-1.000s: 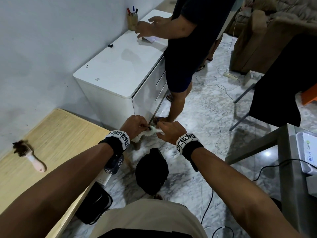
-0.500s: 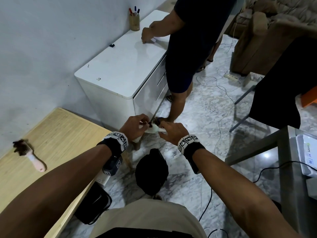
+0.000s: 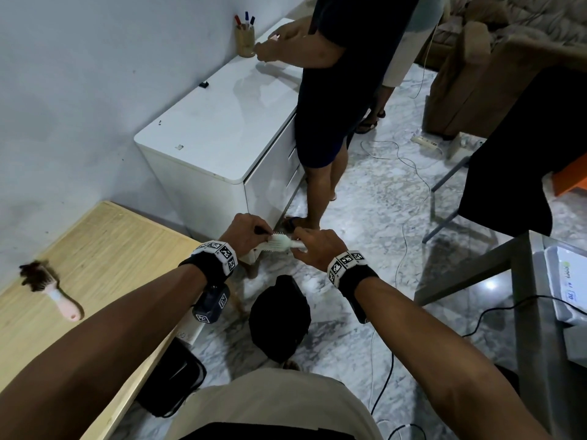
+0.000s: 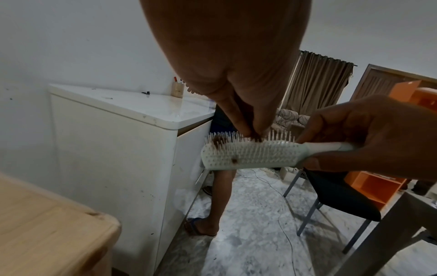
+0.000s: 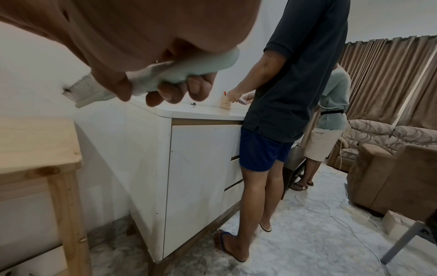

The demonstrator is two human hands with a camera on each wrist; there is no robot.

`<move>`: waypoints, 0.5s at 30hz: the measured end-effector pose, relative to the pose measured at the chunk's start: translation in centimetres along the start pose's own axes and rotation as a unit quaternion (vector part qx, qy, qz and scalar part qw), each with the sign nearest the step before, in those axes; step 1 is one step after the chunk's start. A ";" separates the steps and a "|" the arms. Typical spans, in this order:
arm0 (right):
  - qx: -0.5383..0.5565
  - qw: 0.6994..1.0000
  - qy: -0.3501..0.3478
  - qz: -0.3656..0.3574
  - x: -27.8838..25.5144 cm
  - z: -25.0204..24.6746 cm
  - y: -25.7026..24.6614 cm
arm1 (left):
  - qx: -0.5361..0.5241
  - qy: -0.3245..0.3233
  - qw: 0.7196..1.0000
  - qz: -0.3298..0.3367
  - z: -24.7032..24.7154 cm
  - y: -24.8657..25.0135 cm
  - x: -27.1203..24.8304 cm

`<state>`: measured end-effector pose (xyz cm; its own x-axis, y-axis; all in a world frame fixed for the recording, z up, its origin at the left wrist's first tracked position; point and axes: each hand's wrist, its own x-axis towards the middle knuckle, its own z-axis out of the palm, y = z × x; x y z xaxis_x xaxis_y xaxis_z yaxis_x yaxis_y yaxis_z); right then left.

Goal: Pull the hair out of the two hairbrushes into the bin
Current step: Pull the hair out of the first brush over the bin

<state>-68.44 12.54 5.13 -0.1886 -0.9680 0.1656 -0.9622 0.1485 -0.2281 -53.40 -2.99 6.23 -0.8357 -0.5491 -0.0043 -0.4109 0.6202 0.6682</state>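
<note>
My right hand grips the handle of a pale green hairbrush, held level over the floor above a black bin. Small brown tufts of hair cling among its bristles. My left hand reaches in from the left, its fingertips pinching a tuft of hair among the bristles. A second, pink-handled hairbrush, packed with dark hair, lies on the wooden table at the left.
A white cabinet stands just beyond my hands, with a person standing at it and a pen cup on top. A dark chair, a grey table and cables on the marble floor lie to the right.
Both hands with the green brush have shifted slightly right and away. The left fingers keep working at the bristles. The person at the cabinet has moved their hands toward the pen cup.
</note>
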 end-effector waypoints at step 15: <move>0.011 0.981 0.020 0.195 0.2 -1.7 3.6 | 0.085 -0.168 0.981 -0.047 0.5 -1.4 -1.9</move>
<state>-72.32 13.20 5.97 -0.5496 -0.8296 0.0984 -0.8109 0.5014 -0.3017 -51.37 -2.57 4.93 -0.8520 -0.4113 -0.3240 -0.5236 0.6749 0.5201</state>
